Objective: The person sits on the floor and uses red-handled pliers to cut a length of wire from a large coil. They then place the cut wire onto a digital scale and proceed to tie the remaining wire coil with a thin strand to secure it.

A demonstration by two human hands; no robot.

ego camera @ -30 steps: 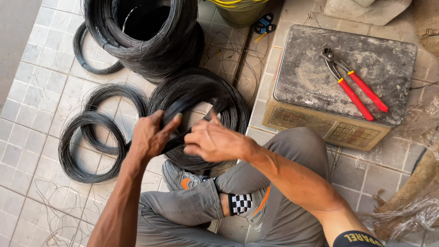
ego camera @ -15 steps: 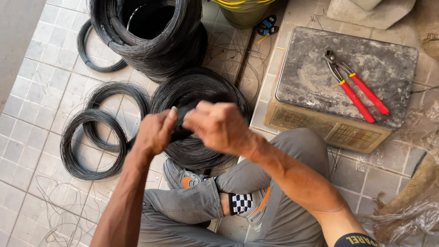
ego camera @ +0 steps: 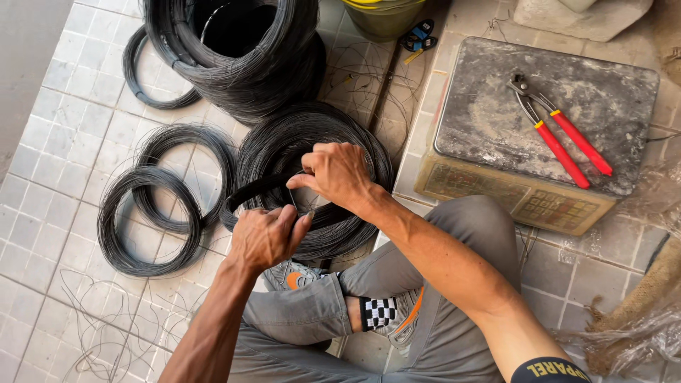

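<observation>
We have a flat coil of thin black wire [ego camera: 284, 152] lying on the tiled floor [ego camera: 42, 206] just in front of our bent knee, and both hands are over it. Our left hand [ego camera: 266, 237] is closed in a fist on the near side of the coil, its grip clamped on a bundle of the strands at the coil's inner edge. Our right hand [ego camera: 337, 174] sits just beyond it, thumb and forefinger pinched together on a single thin strand that runs down toward the left hand; the two hands are close but not touching.

To the left of the coil lie two smaller wire rings [ego camera: 152, 213], overlapping each other on the tiles. Behind the coil stands a tall, thick roll of black wire [ego camera: 241, 50], with another thin ring [ego camera: 142, 78] lying beside it at its left. Loose stray strands lie scattered over the floor near our leg.

To the right sits a weighing scale [ego camera: 496, 128] with a worn metal platform, and red-handled pincers [ego camera: 560, 131] rest on top of it. Below the hands we see a grey shoe [ego camera: 298, 273] and a checkered sock [ego camera: 379, 312]
</observation>
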